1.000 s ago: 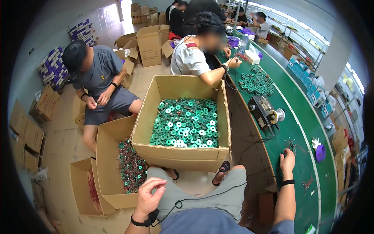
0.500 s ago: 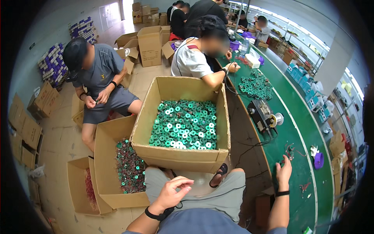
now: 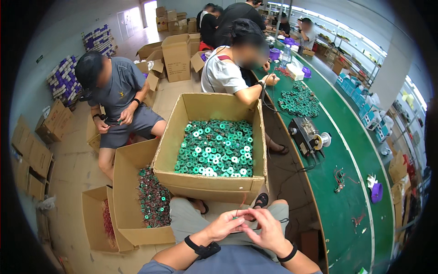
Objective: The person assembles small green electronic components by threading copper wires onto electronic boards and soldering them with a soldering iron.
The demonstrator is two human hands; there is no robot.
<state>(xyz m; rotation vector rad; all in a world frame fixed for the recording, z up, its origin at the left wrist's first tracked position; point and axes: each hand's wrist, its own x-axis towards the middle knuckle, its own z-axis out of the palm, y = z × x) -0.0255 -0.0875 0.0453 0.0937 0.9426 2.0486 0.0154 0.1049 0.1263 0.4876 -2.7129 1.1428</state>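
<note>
Over my lap, my left hand (image 3: 224, 226) and my right hand (image 3: 267, 229) meet with their fingertips pinched together. Between them is a small green circuit board (image 3: 236, 218), mostly hidden by the fingers, and a thin red wire (image 3: 243, 200) sticks up from it. Just beyond my hands stands a large cardboard box (image 3: 210, 182), holding many green ring-shaped boards (image 3: 216, 148). Left of it, a second box (image 3: 125, 192) contains similar boards tangled with red wires (image 3: 154, 196).
A smaller box (image 3: 93, 219) at left holds red wires. The green workbench (image 3: 337, 205) on my right carries a wired cluster (image 3: 339, 179), a soldering machine with a wire spool (image 3: 308, 137), a purple ring (image 3: 376, 192) and piled boards (image 3: 299, 100). Two co-workers sit close by, ahead and left.
My right hand has come from the bench to my lap and met my left hand, bringing a small wired board. The co-worker at left has lowered their hands slightly.
</note>
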